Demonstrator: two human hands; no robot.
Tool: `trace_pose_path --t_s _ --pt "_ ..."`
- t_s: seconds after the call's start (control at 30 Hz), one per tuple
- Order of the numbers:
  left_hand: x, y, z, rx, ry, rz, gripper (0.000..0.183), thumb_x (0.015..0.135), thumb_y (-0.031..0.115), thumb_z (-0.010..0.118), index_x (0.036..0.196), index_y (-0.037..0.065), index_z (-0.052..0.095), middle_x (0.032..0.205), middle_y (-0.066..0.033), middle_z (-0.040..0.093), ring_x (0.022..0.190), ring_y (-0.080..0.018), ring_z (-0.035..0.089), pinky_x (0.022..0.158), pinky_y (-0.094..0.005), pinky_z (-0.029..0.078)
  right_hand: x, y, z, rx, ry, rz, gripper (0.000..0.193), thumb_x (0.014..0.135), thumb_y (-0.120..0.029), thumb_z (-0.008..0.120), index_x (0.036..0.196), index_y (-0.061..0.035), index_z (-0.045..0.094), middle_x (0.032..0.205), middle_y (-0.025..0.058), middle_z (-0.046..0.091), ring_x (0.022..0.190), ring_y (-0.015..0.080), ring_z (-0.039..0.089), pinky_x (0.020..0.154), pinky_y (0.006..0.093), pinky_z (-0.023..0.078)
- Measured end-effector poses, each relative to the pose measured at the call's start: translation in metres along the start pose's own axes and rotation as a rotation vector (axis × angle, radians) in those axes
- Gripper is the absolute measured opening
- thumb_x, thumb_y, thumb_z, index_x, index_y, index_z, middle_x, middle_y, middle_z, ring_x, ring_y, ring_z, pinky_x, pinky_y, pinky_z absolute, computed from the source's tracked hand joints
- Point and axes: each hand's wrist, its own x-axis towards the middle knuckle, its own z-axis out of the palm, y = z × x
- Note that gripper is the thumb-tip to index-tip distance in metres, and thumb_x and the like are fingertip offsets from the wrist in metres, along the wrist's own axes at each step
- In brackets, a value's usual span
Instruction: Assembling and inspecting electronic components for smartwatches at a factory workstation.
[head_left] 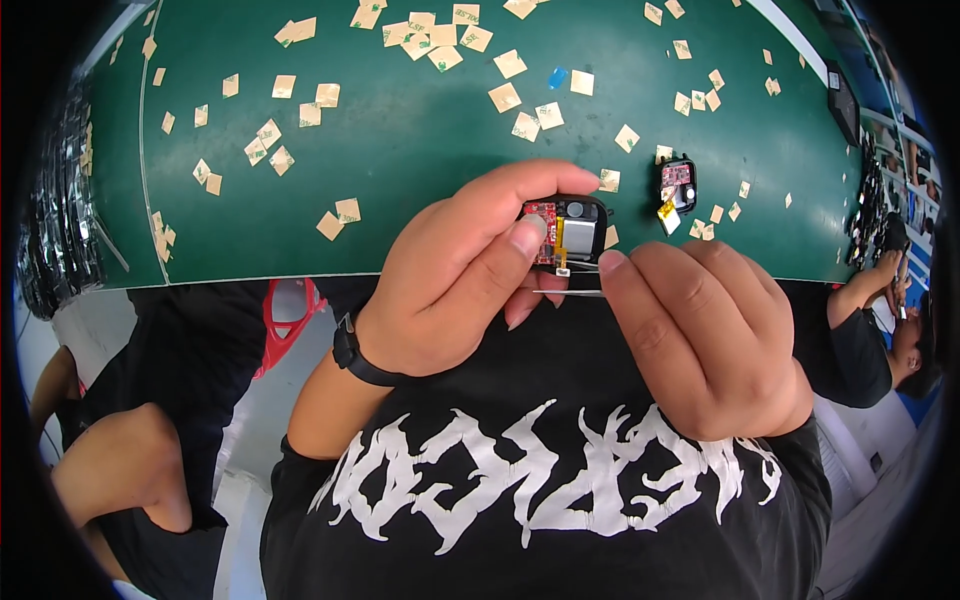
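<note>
My left hand [440,275] is closed around a small black electronic device housing [598,222], held just off the table's near edge. Its open inside shows a red circuit board [540,212], a silver block [578,240] and a yellow ribbon [561,258] with a small pale connector at its end. The left thumb presses on the board. In my right hand [700,330] is a pair of thin metal tweezers [568,292], pinched between thumb and fingers. Their tips lie beside the ribbon's lower end; whether they touch it I cannot tell.
A second open black housing [690,178] lies on the green table [420,120], its silver-and-yellow part hanging out. Several beige paper squares [505,97] and a blue scrap [557,77] are scattered around. Shiny black strips [60,200] pile up at left. Other people sit on both sides.
</note>
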Motion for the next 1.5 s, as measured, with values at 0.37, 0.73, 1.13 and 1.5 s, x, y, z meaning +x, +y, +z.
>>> trace_pose_path --t_s 0.37,0.73,1.13,1.5 --pt "0.0 -0.001 0.0 0.039 -0.02 0.031 0.041 0.108 0.023 0.042 0.14 -0.002 0.05 0.098 -0.0069 0.064 0.068 -0.0062 0.057 0.053 -0.0178 0.044 0.001 -0.005 -0.006 0.073 -0.076 0.053 0.041 0.061 0.001 0.071 0.1 0.0124 0.067 0.087 0.0162 0.062 0.066 0.0234 0.06 0.052 0.0314 0.049" --pt "0.001 0.0 0.002 0.044 -0.016 0.023 0.041 0.109 0.023 0.042 0.14 -0.001 0.05 0.095 -0.0048 0.064 0.068 -0.0046 0.057 0.051 -0.0166 0.042 0.002 -0.01 -0.008 -0.008 -0.06 0.047 0.043 0.058 0.0 0.07 0.099 0.0124 0.068 0.085 0.0152 0.062 0.064 0.0224 0.059 0.051 0.0309 0.048" --pt "-0.003 0.001 0.002 0.026 0.0 0.02 0.04 0.109 0.023 0.042 0.141 0.0 0.05 0.094 -0.0039 0.064 0.064 -0.0042 0.055 0.051 -0.0164 0.042 -0.003 -0.006 0.006 0.046 0.05 -0.033 0.046 0.058 -0.001 0.07 0.101 0.0139 0.069 0.088 0.017 0.063 0.065 0.0234 0.06 0.051 0.0307 0.049" --pt "-0.002 0.003 0.002 0.086 -0.02 0.027 0.038 0.108 0.021 0.044 0.139 -0.001 0.052 0.092 -0.0025 0.063 0.06 -0.0034 0.049 0.051 -0.0161 0.04 -0.005 -0.004 0.002 0.007 0.029 -0.127 0.046 0.058 -0.009 0.067 0.098 0.0124 0.07 0.086 0.0161 0.063 0.066 0.0229 0.06 0.051 0.0294 0.048"
